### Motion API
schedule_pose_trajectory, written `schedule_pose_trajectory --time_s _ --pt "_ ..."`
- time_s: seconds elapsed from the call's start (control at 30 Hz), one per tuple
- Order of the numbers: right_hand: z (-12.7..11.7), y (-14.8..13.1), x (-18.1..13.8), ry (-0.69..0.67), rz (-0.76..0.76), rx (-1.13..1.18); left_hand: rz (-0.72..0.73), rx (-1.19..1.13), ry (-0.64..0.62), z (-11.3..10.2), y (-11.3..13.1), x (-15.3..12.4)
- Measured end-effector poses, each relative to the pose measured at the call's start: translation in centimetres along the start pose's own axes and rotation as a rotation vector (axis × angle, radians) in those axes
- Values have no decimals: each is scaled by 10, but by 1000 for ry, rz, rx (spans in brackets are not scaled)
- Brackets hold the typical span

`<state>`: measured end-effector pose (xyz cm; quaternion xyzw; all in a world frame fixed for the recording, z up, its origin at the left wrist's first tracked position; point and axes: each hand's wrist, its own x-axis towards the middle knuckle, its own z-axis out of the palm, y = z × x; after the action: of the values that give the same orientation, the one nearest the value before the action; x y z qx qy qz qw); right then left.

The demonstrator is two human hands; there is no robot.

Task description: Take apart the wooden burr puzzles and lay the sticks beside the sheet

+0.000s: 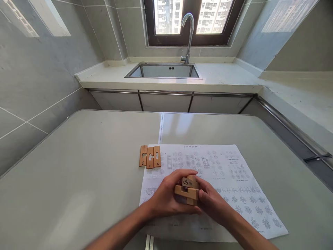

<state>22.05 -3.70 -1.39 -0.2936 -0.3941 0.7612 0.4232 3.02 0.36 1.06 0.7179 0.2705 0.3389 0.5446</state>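
Observation:
Several interlocked wooden puzzle pieces [187, 191] form a small cluster between my hands, above a printed sheet. My left hand [168, 196] curves round the cluster from the left, its fingers at the top and thumb along the bottom. From the right, my right hand [212, 199] grips the same pieces, with its thumb against the front bar. A handwritten mark shows on one piece's face. Three loose notched wooden pieces [150, 158] lie side by side at the sheet's upper left corner, marked by hand and with slots cut in them. My fingers hide part of the cluster.
The large white sheet [249, 184], covered in small printed diagrams, lies on a pale table [85, 166] with a seam down its middle. Beyond the table are a counter [221, 74], a sink [161, 77] and a tap [190, 38] under a window. Tiled walls rise at both sides.

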Motion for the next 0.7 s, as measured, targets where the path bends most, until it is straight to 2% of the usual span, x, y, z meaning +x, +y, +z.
schedule_pose_trajectory --time_s 0.2,0.43,0.6,0.7 --pt "-5 -2 3 76 -19 51 52 30 186 0 3 -1" --pt "-2 -4 6 82 -18 127 86 70 256 2 -1 -1" --pt "-2 -4 8 162 3 169 148 101 287 -1 1 -3" --pt "-5 -5 8 230 2 196 201 251 380 -12 3 -2"
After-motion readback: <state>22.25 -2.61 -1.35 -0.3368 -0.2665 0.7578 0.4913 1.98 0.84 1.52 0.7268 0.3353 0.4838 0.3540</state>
